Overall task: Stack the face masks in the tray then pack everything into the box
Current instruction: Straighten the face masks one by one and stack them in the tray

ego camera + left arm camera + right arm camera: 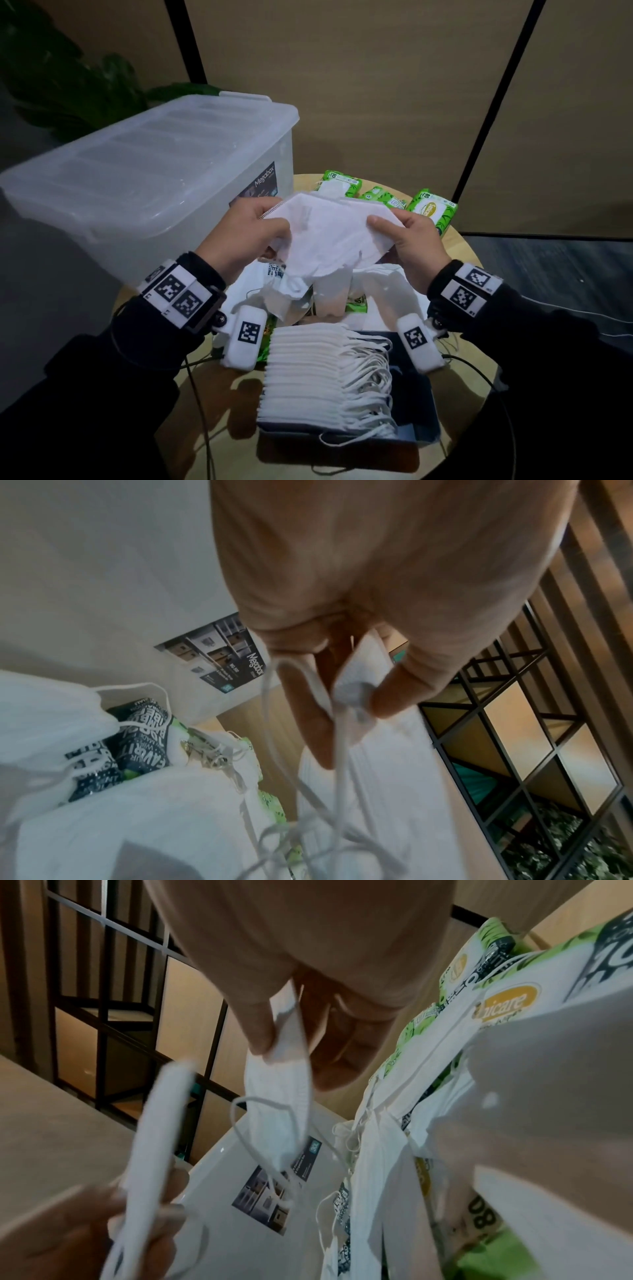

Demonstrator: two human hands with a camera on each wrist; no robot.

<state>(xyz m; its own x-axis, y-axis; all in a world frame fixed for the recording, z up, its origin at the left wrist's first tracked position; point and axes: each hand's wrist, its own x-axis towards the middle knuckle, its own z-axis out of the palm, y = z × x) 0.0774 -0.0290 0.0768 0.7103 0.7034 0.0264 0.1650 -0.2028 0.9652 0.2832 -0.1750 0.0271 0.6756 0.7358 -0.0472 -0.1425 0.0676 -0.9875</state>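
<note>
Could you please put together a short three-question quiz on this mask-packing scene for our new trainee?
1. True or false: the lid of the clear storage box is off.
2. Which hand grips the white masks held above the table? A) left hand only B) right hand only C) both
3. Fill in: the stack of masks already sorted lies in the dark ____.

Key: 1 false, the lid is on the box. 2 C, each hand pinches one end. 3 tray.
</note>
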